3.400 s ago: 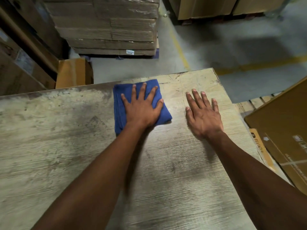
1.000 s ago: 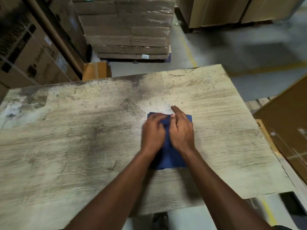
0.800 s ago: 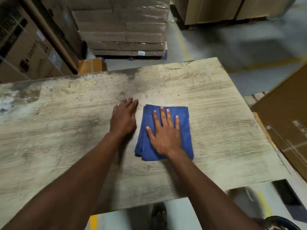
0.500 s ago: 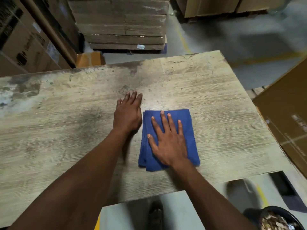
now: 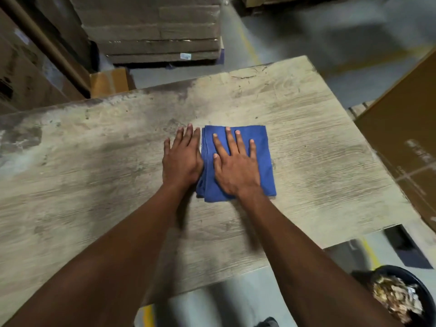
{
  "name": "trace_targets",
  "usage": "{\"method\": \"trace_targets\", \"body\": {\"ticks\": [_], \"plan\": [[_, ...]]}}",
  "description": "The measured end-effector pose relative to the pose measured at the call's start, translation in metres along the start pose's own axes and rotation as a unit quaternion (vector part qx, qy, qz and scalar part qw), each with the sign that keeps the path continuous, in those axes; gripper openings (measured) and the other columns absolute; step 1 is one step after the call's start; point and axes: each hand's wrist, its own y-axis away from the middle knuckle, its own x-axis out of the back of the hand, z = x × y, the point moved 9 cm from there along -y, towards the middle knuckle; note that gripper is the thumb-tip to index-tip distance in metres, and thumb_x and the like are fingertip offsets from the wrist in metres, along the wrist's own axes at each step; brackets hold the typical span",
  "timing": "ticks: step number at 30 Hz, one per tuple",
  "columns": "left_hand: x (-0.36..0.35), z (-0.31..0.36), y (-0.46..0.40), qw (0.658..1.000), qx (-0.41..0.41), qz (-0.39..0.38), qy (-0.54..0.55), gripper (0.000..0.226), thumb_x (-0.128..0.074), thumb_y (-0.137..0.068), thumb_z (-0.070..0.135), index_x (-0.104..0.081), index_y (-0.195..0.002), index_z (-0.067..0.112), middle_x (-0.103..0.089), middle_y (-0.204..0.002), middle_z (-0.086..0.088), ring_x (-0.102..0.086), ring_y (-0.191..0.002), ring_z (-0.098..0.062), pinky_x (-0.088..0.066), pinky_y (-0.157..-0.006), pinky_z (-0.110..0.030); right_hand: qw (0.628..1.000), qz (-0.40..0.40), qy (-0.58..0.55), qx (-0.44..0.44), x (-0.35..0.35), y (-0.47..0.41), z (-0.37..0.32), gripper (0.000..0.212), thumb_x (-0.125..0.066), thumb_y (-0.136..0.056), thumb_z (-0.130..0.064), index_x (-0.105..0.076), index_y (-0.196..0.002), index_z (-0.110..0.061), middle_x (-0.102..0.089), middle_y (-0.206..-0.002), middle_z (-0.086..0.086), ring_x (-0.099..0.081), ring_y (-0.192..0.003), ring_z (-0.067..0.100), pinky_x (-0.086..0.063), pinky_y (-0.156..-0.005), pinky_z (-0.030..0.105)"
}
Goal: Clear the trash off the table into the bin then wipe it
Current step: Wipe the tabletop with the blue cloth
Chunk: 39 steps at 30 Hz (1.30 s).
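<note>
I am pressing my right hand [image 5: 236,168] flat, fingers straight, on the folded blue cloth [image 5: 264,161] mid-bench [image 5: 94,185] to wipe, resting my released left hand [image 5: 182,161] beside it, trash lying in the bin [image 5: 422,291].

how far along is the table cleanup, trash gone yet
Trash looks done: the table shows no litter, and the bin on the floor holds scraps. In hand: the right hand lies flat on the folded blue cloth, the left hand flat beside it. Left: dark smudges remain, so wiping may continue.
</note>
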Motion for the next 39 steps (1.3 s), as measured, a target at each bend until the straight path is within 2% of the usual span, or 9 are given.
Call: {"method": "trace_targets", "body": {"ticks": [6, 10, 16, 19, 25, 28, 34, 37, 39], "plan": [[0.002, 0.001, 0.002, 1.0, -0.004, 0.007, -0.002, 0.064, -0.036, -0.108, 0.027, -0.026, -0.171, 0.02, -0.02, -0.18, -0.002, -0.015, -0.167, -0.025, -0.013, -0.132, -0.059, 0.999, -0.015, -0.006, -0.039, -0.003, 0.105, -0.003, 0.064, -0.016, -0.111, -0.053, -0.004, -0.173, -0.037, 0.004, -0.182, 0.0, 0.006, -0.168, 0.023, -0.001, -0.133, 0.059], [0.0, 0.003, 0.004, 1.0, -0.009, 0.006, -0.016, 0.062, -0.032, -0.111, 0.029, -0.023, -0.172, 0.019, -0.019, -0.181, -0.002, -0.014, -0.167, -0.026, -0.014, -0.132, -0.06, 0.996, -0.016, -0.016, -0.086, 0.004, 0.075, 0.01, 0.065, -0.013, -0.11, -0.056, 0.001, -0.172, -0.039, 0.01, -0.181, -0.002, 0.013, -0.167, 0.021, 0.005, -0.132, 0.059], [-0.003, 0.004, 0.0, 1.0, -0.002, -0.012, -0.014, 0.062, -0.027, -0.112, 0.029, -0.017, -0.173, 0.02, -0.011, -0.182, 0.001, -0.006, -0.168, -0.023, -0.007, -0.133, -0.059, 0.991, -0.007, -0.011, -0.133, 0.007, 0.019, 0.026, 0.068, -0.011, -0.109, -0.059, -0.001, -0.173, -0.037, 0.007, -0.182, 0.0, 0.009, -0.168, 0.024, 0.005, -0.132, 0.061], [-0.005, 0.001, 0.0, 0.999, -0.002, -0.027, -0.021, 0.064, -0.026, -0.112, 0.031, -0.014, -0.174, 0.02, -0.008, -0.182, 0.001, -0.004, -0.168, -0.024, -0.006, -0.133, -0.059, 0.992, 0.0, -0.017, -0.127, 0.0, 0.067, 0.008, 0.068, -0.01, -0.109, -0.06, 0.0, -0.172, -0.038, 0.008, -0.182, 0.0, 0.011, -0.167, 0.023, 0.006, -0.132, 0.06], [-0.006, 0.002, 0.003, 0.999, -0.006, -0.043, -0.028, 0.065, -0.019, -0.113, 0.04, -0.01, -0.174, 0.019, -0.004, -0.182, -0.001, -0.001, -0.168, -0.027, -0.005, -0.133, -0.061, 0.982, -0.009, -0.006, -0.186, -0.005, 0.184, 0.007, 0.067, -0.011, -0.11, -0.061, 0.001, -0.172, -0.038, 0.007, -0.182, 0.0, 0.01, -0.168, 0.023, 0.003, -0.133, 0.059], [-0.007, 0.004, 0.002, 0.998, -0.011, -0.048, -0.035, 0.066, -0.015, -0.113, 0.042, -0.008, -0.174, 0.018, -0.003, -0.182, -0.001, 0.0, -0.168, -0.028, -0.006, -0.133, -0.062, 0.979, -0.005, -0.008, -0.203, 0.001, 0.176, 0.029, 0.068, -0.01, -0.109, -0.062, 0.001, -0.172, -0.04, 0.008, -0.182, -0.001, 0.011, -0.167, 0.023, 0.005, -0.132, 0.058], [-0.012, 0.005, 0.002, 0.998, -0.011, -0.053, -0.038, 0.066, -0.014, -0.114, 0.044, -0.006, -0.174, 0.019, 0.0, -0.182, 0.0, 0.003, -0.168, -0.027, -0.004, -0.133, -0.062, 0.968, 0.0, -0.006, -0.25, 0.015, 0.092, 0.096, 0.069, -0.009, -0.108, -0.063, 0.005, -0.172, -0.038, 0.009, -0.182, 0.001, 0.012, -0.167, 0.026, 0.005, -0.132, 0.062], [-0.012, 0.005, 0.001, 0.998, -0.011, -0.057, -0.036, 0.067, -0.013, -0.113, 0.045, -0.006, -0.174, 0.019, 0.001, -0.182, 0.001, 0.004, -0.168, -0.027, -0.004, -0.133, -0.063, 0.97, 0.0, -0.005, -0.245, 0.011, 0.088, 0.081, 0.071, -0.008, -0.108, -0.064, 0.005, -0.172, -0.037, 0.01, -0.181, 0.003, 0.013, -0.167, 0.027, 0.005, -0.132, 0.062], [-0.014, 0.005, 0.003, 0.998, -0.012, -0.059, -0.035, 0.068, -0.012, -0.112, 0.046, -0.005, -0.174, 0.02, 0.001, -0.182, 0.0, 0.004, -0.168, -0.028, -0.003, -0.132, -0.063, 0.983, -0.002, 0.002, -0.186, 0.004, 0.11, 0.049, 0.072, -0.006, -0.107, -0.066, 0.005, -0.172, -0.038, 0.01, -0.181, 0.003, 0.012, -0.167, 0.027, 0.005, -0.132, 0.062]]}}
